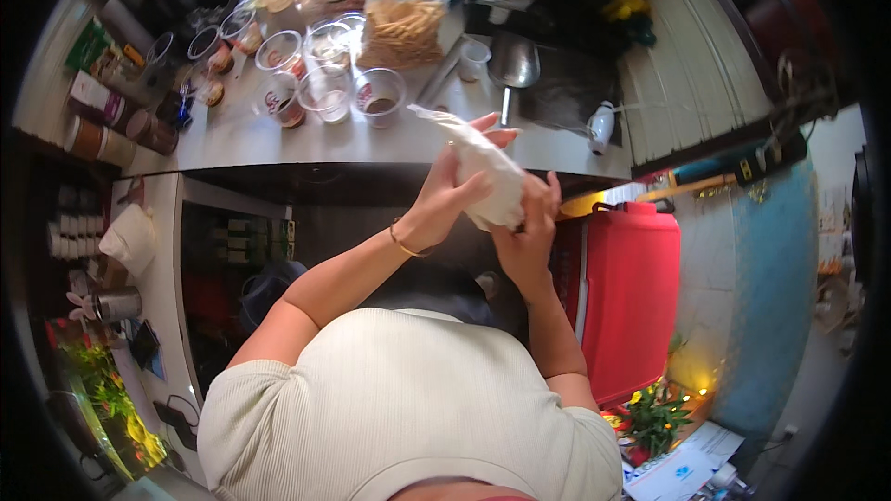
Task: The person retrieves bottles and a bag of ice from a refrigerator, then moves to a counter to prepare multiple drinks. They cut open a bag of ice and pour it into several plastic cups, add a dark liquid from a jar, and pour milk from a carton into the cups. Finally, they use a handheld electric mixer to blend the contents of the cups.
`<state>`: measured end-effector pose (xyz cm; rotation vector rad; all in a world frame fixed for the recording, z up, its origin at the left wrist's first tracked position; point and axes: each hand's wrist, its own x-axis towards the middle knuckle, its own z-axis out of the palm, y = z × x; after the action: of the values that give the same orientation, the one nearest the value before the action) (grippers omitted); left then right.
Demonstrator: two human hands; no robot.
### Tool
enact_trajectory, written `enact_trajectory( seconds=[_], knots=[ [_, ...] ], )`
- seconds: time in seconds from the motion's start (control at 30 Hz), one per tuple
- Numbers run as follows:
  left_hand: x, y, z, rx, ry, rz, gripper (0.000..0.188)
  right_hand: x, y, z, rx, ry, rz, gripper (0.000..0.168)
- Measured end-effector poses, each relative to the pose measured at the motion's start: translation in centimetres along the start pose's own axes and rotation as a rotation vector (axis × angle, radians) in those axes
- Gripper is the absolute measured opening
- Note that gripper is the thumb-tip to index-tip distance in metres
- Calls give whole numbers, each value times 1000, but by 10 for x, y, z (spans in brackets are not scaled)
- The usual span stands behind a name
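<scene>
Both hands hold a soft white bag (pixel 487 177), which narrows to a point at its upper left like a piping bag. My left hand (pixel 452 184) supports it from the left, with fingers spread around its middle. My right hand (pixel 525 216) grips the wider lower end. The bag is above the front edge of a white counter (pixel 278 149). Just beyond its tip stands a clear plastic cup (pixel 379 97) with dark contents. Beside that cup are several more, including a clear cup (pixel 333 101) with pale contents and a clear cup (pixel 280 101) with reddish-brown contents.
A clear bag of pale sticks (pixel 400 24) stands at the back. Right of it are a small translucent cup (pixel 474 61), a metal scoop (pixel 514 64) and a white corded device (pixel 600 129). Jars (pixel 150 131) line the left. A red cooler box (pixel 630 299) stands at my right.
</scene>
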<state>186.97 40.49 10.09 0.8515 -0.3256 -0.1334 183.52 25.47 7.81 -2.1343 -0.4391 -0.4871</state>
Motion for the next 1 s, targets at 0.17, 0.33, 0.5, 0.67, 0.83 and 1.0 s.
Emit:
enact_trajectory(
  seconds=[0.17, 0.33, 0.5, 0.67, 0.83, 1.0],
  knots=[
    [12, 12, -38, -116, 346, -133, 34, 31, -28, 48, 223, -307, 204, 95],
    [30, 4, -67, -157, 455, -79, 24, 48, -19, 53, 17, -521, 235, 102],
    [43, -17, -87, -228, 604, -77, 20, 64, 5, 56, -522, -623, 89, 71],
    [67, -24, -95, -398, 663, -107, 20, 97, 23, 58, -657, -635, -86, 21],
    [79, -42, -91, -410, 809, -26, 16, 158, -4, 43, -425, -978, 111, 62],
    [84, -41, -82, -461, 774, -12, 16, 151, 25, 60, -397, -856, 31, 89]
  ],
)
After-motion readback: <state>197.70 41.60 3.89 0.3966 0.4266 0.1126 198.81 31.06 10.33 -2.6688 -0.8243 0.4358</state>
